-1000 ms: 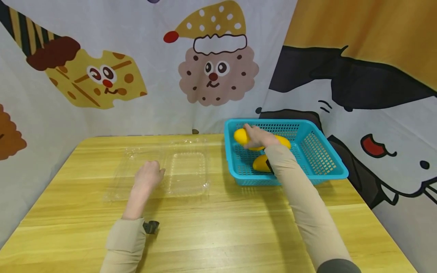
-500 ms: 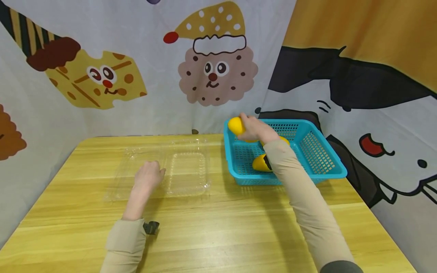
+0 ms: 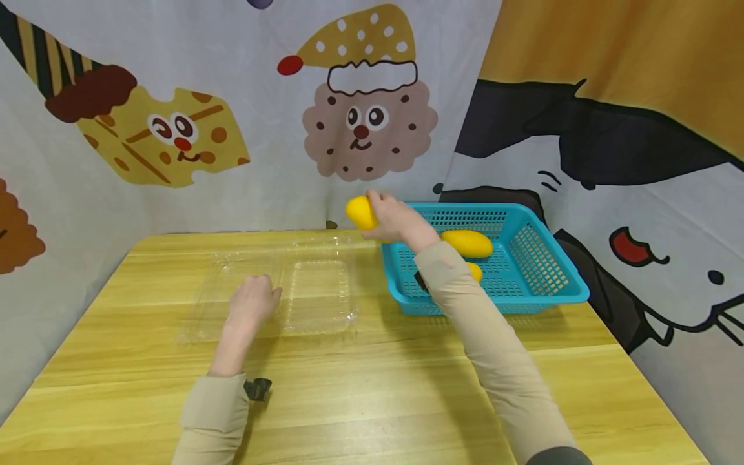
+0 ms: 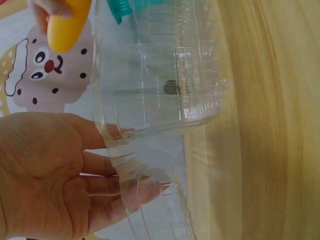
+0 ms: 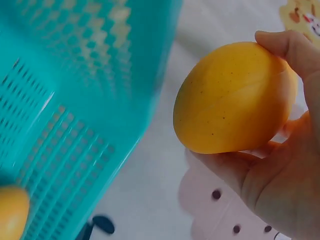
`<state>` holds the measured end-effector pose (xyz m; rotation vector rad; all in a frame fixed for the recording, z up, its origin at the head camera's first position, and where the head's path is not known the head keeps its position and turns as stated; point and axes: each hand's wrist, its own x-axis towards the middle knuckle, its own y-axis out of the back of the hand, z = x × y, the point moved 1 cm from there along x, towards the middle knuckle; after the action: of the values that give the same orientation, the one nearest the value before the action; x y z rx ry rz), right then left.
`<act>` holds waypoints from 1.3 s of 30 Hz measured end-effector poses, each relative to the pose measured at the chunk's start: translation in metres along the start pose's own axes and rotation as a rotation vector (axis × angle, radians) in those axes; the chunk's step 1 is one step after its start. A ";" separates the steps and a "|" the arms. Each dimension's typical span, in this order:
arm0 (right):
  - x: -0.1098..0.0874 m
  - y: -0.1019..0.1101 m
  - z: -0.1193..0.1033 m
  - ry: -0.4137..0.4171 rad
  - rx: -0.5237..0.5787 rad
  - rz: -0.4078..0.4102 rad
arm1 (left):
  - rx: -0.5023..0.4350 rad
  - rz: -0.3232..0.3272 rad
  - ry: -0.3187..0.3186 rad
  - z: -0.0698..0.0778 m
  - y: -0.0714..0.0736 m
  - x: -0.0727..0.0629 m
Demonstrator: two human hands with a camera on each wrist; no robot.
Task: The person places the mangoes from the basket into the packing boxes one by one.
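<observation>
My right hand (image 3: 398,223) grips a yellow mango (image 3: 361,212) in the air, just beyond the left rim of a blue plastic basket (image 3: 543,271). In the right wrist view, thumb and fingers wrap one end of the mango (image 5: 230,100), whose skin carries small dark specks. Inside the basket lie a mango (image 3: 467,243) and a second one (image 3: 475,271), partly hidden by the sleeve. My left hand (image 3: 252,300) rests at the middle of an unfolded clear plastic clamshell box (image 3: 320,330). The left wrist view shows its loosely extended fingers against the box's hinge strip.
The wooden table (image 3: 372,400) carries the box on the left and the basket at the back right. A printed cloth (image 3: 261,206) with cartoon figures hangs behind the table's far edge.
My right hand has lifted the mango out of the basket and carried it left past the rim. My left hand and the clear box have stayed put.
</observation>
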<state>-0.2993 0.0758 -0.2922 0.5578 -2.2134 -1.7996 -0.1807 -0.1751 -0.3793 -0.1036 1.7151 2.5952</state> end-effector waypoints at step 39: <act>0.015 -0.108 -0.096 -0.104 0.042 -0.142 | 0.045 -0.004 0.011 0.002 -0.001 0.000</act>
<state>-0.2582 -0.0341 -0.3776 0.6601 -2.3388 -1.8960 -0.1809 -0.1733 -0.3797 -0.1201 1.7736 2.5566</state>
